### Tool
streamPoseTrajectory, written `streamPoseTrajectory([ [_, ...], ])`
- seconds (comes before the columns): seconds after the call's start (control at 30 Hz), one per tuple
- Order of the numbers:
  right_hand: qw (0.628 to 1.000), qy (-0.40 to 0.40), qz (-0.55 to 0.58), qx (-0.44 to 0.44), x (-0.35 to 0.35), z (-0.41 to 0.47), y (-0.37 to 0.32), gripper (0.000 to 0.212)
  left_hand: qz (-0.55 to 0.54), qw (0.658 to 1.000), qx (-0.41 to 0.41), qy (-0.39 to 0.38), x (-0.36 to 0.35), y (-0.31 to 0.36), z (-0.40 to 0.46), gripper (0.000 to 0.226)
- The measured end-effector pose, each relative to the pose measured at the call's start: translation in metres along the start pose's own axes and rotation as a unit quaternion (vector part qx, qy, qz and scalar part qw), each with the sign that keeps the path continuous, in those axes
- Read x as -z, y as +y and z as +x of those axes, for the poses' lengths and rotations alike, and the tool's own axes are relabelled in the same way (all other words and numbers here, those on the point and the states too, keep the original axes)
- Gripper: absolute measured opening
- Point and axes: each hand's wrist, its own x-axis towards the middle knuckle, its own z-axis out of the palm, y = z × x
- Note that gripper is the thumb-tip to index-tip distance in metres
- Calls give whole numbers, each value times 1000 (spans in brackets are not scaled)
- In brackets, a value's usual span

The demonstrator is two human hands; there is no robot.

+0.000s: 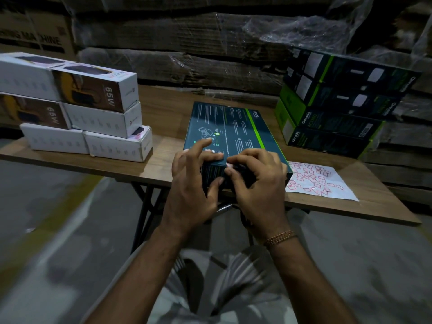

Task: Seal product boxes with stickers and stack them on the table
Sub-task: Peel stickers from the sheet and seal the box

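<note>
At the centre of the frame a dark box [236,134] lay flat on the table [163,113], its near end at the table's front edge. Both hands worked that end: the left hand [194,181] gripped the near left corner, fingers spread on top and thumb on the end face, while the right hand [254,181] curled over the top edge, its fingertips [228,171] pressing a small red-and-white sticker [230,165] across the seam. The step in hand looked to be sealing this end flap. Just right of the box lay the sticker sheet [320,183], many stickers left on it. At upper right stood a stack of matching dark boxes [339,104]; at upper left, a pile of white boxes [77,108]. Next, the sticker would probably need rubbing flat on both faces; the box could then go onto the dark stack, squared so it did not slide.
</note>
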Motion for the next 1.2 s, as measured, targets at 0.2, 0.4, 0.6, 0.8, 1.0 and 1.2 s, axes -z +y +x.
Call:
streamPoseTrajectory([
  [0.2, 1000, -13, 21, -20, 4, 5, -3, 19, 11, 1000, -3, 0, -1, -1, 1, 91],
  [0.4, 1000, 1, 16, -11, 1, 0, -3, 8, 14, 1000, 3, 0, 0, 1, 0, 90],
  [0.6, 1000, -17, -2, 4, 4, 0, 0, 19, 18, 1000, 6, -3, 2, 1, 0, 90],
  [0.8, 998, -59, -17, -8, 12, 0, -2, 45, 27, 1000, 6, 3, 2, 2, 0, 89],
  [1.0, 999, 39, 4, 9, 0, -4, -1, 12, 29, 1000, -2, -2, 1, -1, 1, 91],
  [1.2, 998, -18, -46, 28, 5, 0, 4, 31, 32, 999, -3, -5, 1, -1, 1, 90],
])
